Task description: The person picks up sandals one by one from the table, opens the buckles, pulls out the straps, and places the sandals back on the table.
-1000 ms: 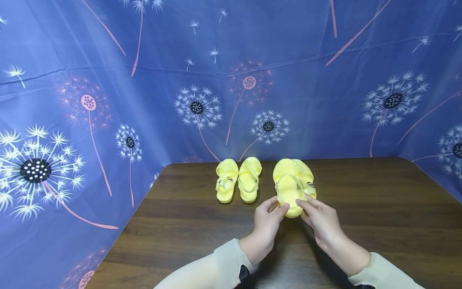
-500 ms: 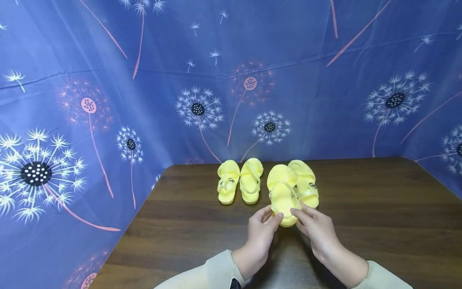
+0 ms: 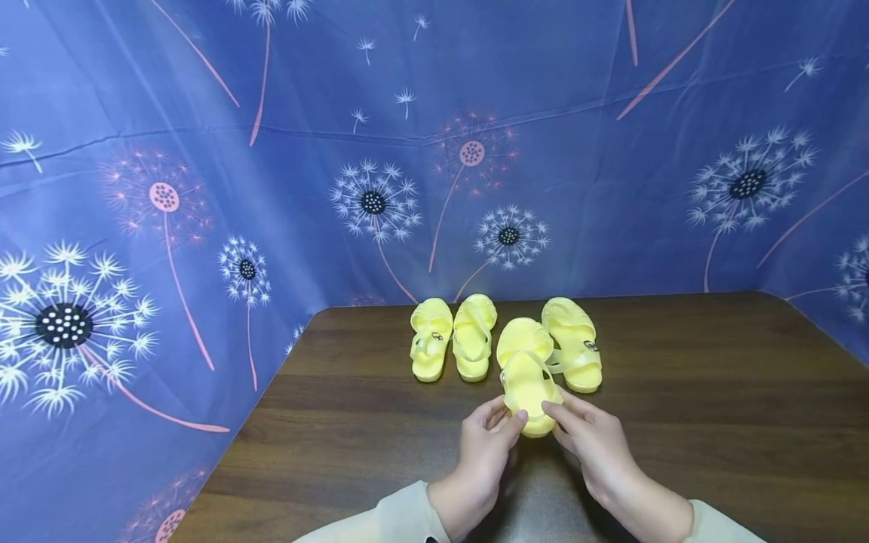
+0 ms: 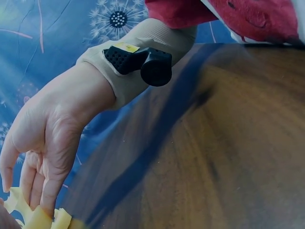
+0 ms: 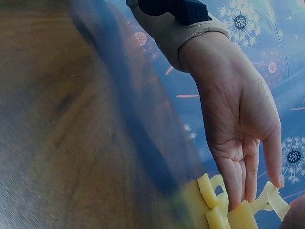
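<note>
Both of my hands hold one yellow sandal (image 3: 528, 381) by its heel end, in front of the others on the table. My left hand (image 3: 480, 455) pinches the left side of the heel, thumb on top. On the right side my right hand (image 3: 600, 451) does the same, its thumb at the rim. The sandal's toe points away from me, and its strap lies across the footbed. Just behind to the right lies a matching yellow sandal (image 3: 573, 347) with a small dark mark. The wrist views show only parts of the held sandal (image 4: 38, 219) at their lower edges.
Two more yellow sandals, a left one (image 3: 431, 339) and a right one (image 3: 473, 337), stand side by side at the back of the brown wooden table (image 3: 713, 407). A blue curtain (image 3: 597, 211) with dandelion prints hangs behind and at the left.
Both hands have drawn the held sandal toward me and to the left. It overlapped the right-hand sandal before, and more of that sandal now shows. The pair at left stays put.
</note>
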`<state>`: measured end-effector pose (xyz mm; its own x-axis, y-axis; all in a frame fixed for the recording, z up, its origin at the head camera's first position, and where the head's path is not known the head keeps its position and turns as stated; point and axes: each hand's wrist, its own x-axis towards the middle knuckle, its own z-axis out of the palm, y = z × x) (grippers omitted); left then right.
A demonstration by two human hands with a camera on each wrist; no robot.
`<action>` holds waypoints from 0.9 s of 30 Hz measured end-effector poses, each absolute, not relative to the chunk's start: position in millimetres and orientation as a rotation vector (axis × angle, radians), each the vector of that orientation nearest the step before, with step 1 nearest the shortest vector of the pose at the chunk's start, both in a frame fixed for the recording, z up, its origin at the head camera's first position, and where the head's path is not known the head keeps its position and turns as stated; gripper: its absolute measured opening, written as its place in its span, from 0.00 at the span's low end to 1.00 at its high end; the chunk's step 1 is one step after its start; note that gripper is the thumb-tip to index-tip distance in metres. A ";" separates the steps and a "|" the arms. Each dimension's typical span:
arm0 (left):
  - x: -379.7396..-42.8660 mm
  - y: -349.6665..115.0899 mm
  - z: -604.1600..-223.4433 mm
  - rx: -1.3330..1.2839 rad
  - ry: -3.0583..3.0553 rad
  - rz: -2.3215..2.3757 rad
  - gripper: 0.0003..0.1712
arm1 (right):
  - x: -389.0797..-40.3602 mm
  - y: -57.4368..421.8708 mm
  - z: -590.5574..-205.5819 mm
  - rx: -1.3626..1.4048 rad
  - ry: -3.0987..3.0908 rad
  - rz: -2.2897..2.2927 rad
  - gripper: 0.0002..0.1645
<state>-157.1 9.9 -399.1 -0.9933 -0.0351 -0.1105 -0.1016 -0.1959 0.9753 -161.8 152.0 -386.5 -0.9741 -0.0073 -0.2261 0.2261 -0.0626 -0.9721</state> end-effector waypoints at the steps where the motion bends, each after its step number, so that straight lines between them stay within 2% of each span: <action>1: -155.8 8.9 -399.4 -0.174 1.958 2.388 0.29 | -160.8 151.7 -386.7 0.239 2.033 -2.158 0.39; 27: -131.2 -0.6 -419.4 -0.177 1.950 2.312 0.29 | -140.8 143.7 -416.3 0.329 2.100 -2.091 0.38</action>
